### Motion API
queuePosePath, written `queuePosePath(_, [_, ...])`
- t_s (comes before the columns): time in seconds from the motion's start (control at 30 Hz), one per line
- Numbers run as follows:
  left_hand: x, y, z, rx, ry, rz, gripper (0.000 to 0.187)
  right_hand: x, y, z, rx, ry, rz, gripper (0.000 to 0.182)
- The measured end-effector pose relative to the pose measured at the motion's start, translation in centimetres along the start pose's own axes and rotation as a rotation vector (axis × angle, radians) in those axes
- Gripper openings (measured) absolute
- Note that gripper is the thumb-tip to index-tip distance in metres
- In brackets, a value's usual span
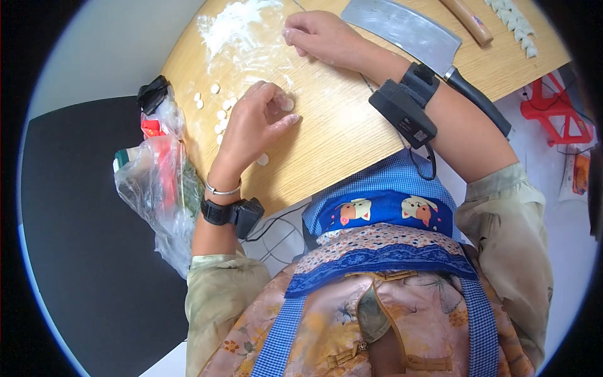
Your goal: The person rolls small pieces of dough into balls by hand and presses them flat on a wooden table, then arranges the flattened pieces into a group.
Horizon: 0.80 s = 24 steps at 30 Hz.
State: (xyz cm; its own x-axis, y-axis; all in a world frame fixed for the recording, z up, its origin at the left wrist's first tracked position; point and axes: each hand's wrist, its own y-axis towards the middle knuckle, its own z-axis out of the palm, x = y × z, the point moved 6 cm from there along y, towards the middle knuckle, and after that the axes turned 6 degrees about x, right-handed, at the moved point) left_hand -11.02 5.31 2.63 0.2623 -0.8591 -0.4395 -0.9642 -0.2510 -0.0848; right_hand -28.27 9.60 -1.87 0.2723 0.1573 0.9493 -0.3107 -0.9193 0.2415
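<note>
My left hand [254,124] is over the wooden table with its fingers curled and its thumb out to the side. A small pale dough piece [287,105] shows at its fingertips. Several more small round dough pieces [222,115] lie on the table to the left of this hand, and a single dough piece [262,159] is near its wrist. Farther up, beside the floured patch, my right hand [320,39] has its fingers closed; whatever may be inside them is hidden. White flour [235,28] is spread on the tabletop, and flour dusts both hands.
A cleaver [408,31] lies beyond my right forearm, its black handle by the table edge. Past it are a wooden rolling pin [468,22] and a row of folded dough shapes [516,26]. Plastic bags [160,182] hang at the left edge; a red stool [556,110] stands right.
</note>
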Motion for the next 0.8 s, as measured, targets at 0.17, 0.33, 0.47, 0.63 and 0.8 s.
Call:
queuePosePath(0.17, [1.3,-0.1,0.4,0.078,-0.135,-0.206,0.018,-0.1,0.2,0.1,-0.026,-0.045,-0.033,0.026])
queuePosePath(0.33, [1.7,0.1,1.2,0.06,-0.184,-0.2,0.016,0.3,-0.1,0.0,-0.002,-0.042,-0.002,0.026])
queuePosePath(0.47, [2.9,1.0,1.1,0.001,-0.262,-0.136,0.02,0.1,0.1,0.1,0.018,-0.062,0.011,0.026])
queuePosePath(0.63, [2.0,3.7,1.6,-0.266,0.117,0.122,0.044,0.2,0.2,0.0,-0.02,-0.097,-0.025,0.025])
queuePosePath(0.8, [1.9,3.6,4.2,-0.18,0.433,0.044,0.049,-0.1,0.3,0.0,-0.054,-0.136,-0.077,0.025])
